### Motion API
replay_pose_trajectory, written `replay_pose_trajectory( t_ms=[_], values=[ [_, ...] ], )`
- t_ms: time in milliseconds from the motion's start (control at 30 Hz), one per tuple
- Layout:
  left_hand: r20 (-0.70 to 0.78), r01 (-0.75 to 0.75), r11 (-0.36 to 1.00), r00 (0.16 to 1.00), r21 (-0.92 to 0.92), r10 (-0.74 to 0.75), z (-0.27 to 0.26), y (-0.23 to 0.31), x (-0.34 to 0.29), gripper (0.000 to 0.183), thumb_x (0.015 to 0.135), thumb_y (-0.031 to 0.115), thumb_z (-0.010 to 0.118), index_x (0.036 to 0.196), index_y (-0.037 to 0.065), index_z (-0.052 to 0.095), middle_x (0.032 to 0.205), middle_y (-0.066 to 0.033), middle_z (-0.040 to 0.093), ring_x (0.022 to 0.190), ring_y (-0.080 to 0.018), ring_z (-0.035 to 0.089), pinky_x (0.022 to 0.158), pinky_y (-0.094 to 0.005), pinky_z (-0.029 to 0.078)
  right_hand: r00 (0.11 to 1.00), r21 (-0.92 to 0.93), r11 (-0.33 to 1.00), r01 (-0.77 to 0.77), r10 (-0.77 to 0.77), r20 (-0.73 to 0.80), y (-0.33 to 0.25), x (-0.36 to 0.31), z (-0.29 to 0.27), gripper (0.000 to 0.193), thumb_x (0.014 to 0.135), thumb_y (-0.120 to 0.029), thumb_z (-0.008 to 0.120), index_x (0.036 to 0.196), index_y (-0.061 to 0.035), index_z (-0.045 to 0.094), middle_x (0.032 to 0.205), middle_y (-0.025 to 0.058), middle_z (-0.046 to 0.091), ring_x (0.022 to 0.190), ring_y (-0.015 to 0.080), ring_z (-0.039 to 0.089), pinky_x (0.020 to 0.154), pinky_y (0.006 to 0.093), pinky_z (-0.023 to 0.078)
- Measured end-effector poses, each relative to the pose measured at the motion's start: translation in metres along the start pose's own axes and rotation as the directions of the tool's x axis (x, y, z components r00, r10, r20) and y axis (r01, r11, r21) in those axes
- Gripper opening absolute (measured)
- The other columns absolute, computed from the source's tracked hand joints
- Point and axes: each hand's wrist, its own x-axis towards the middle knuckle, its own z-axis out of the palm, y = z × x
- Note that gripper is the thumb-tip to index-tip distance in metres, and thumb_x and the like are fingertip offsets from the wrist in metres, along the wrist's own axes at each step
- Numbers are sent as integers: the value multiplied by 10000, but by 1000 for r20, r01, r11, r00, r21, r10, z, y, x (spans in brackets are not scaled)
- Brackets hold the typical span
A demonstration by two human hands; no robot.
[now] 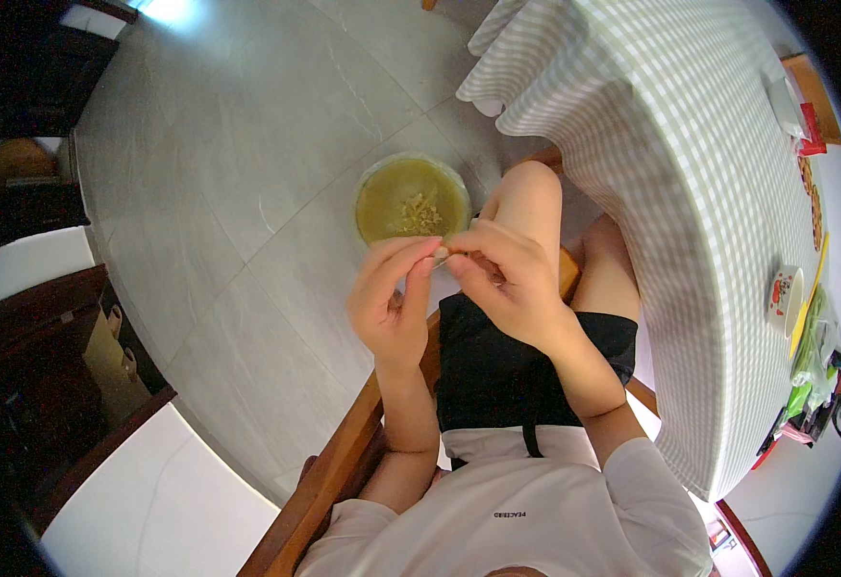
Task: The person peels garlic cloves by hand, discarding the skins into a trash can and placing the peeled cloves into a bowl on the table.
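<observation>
My left hand (389,298) and my right hand (515,287) meet in front of my lap, both pinched at the fingertips. Between them is a small pale piece (441,254), too small and too covered by the fingers to name. Just beyond the hands, a round yellow-green bin (367,213) stands on the floor, seen from above. Several light-coloured scraps (420,212) lie at its bottom, and its rim looks lined with a clear bag. My fingertips overlap its near edge in the picture but are higher up.
To the right, a table wears a checked cloth (622,125) that hangs beside my knees. On it are a white patterned bowl (786,300), green produce in plastic (817,361) and a red packet (811,130). The wooden chair's armrest (344,438) is on my left. Dark cabinets (36,385) line the left side.
</observation>
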Motion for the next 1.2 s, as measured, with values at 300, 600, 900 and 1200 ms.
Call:
replay_pose_trajectory(
  t_ms=[300,600,900,1200],
  values=[
    [-8,-111,993,994,43,111,5,-6,-1,92,766,-11,539,828,-18,605,845,-114,613,752,-172,554,671,-250,433,989,144,978,-148,143,44,3,-4,9,123,832,-101,506,891,8,512,771,129,543,656,227,539,559,287,410],
    [-12,-130,984,991,122,132,8,-11,0,99,730,-38,573,819,-7,604,833,-110,617,750,-206,581,668,-265,447,976,253,943,-217,212,46,8,-3,14,129,863,-90,441,925,17,478,785,153,552,719,271,554,632,320,424],
    [-84,-157,964,980,215,178,22,-25,-4,104,783,-30,506,866,-7,564,853,-118,598,754,-244,578,673,-293,456,997,-60,998,-36,32,-72,19,7,17,80,807,-46,471,858,13,485,776,202,532,749,374,528,616,387,428],
    [-113,-59,986,991,157,77,16,-30,-6,64,797,-8,503,830,-6,557,829,-110,593,749,-214,574,668,-285,452,998,-46,997,-55,55,-19,19,7,16,75,803,-52,476,835,15,483,768,197,536,742,372,531,618,382,431]
  ],
)
